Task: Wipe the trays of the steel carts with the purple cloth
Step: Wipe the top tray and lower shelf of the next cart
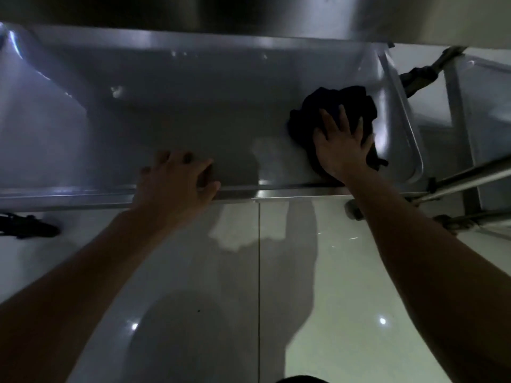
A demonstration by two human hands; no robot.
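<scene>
Here, the moment laid out line by line:

Scene: a dim view down onto a long, shallow stainless-steel cart tray [193, 128] with a raised rim, standing over a glossy pale tiled floor [345, 286].

Cloth: the crumpled dark cloth [336, 99], which reads almost black in this light though the task calls it purple, lies on the tray floor near the tray's right end wall.

Right hand: the right hand [341, 146] lies palm-down on the cloth with fingers [329, 116] spread and flat, pressing rather than gripping it.

Left hand: the left hand [177, 179] rests on the near rim of the tray, fingers curled over the edge in a loose hold that appears to steady the cart.

Step in hand: judged from the pose, wiping the right end of this tray.

Doing it well: keep the palm flat so the cloth stays bunched under it, run overlapping strokes along the length, and push the cloth into the rounded corner and up the side wall where residue tends to collect; the bracing hand should stay on the rim so the cart does not roll.

Tray contents: nothing but the cloth; small bright spots at the far side look like droplets or glints, I cannot tell which.

Other trays: a second steel cart [475, 111] stands just right; its contents are not visible.
</scene>
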